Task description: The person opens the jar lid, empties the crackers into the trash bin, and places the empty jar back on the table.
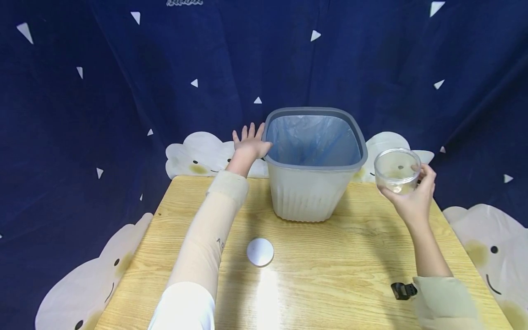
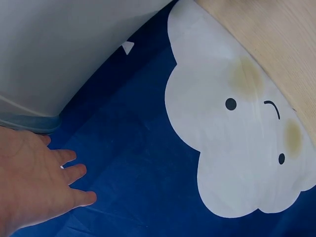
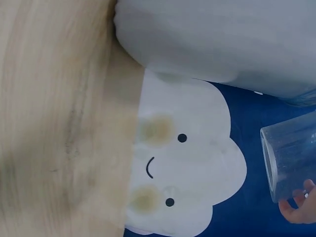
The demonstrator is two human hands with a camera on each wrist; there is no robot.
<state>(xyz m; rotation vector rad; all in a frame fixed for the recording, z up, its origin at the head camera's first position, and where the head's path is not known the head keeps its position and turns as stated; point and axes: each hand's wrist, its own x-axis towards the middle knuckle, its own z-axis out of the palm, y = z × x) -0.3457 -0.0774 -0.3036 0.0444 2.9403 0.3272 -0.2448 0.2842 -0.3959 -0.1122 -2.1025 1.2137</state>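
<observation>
A white ribbed trash bin (image 1: 305, 195) with a grey rim and a bluish liner bag (image 1: 313, 140) stands at the back of the table. My left hand (image 1: 250, 145) is beside the bin's left rim, fingers spread and straight; in the left wrist view the hand (image 2: 42, 180) lies right at the rim. To the right of the bin, my right hand (image 1: 412, 197) grips a clear round plastic jar (image 1: 397, 172), held above the table with its round mouth up. The right wrist view shows the jar (image 3: 294, 153) with fingertips (image 3: 291, 212) against its side.
A white round lid (image 1: 260, 252) lies on the wooden table (image 1: 321, 279) in front of the bin. A black buckle (image 1: 403, 291) shows by the right sleeve. Behind hangs a dark blue curtain (image 1: 227, 50) with white triangles and cloud shapes.
</observation>
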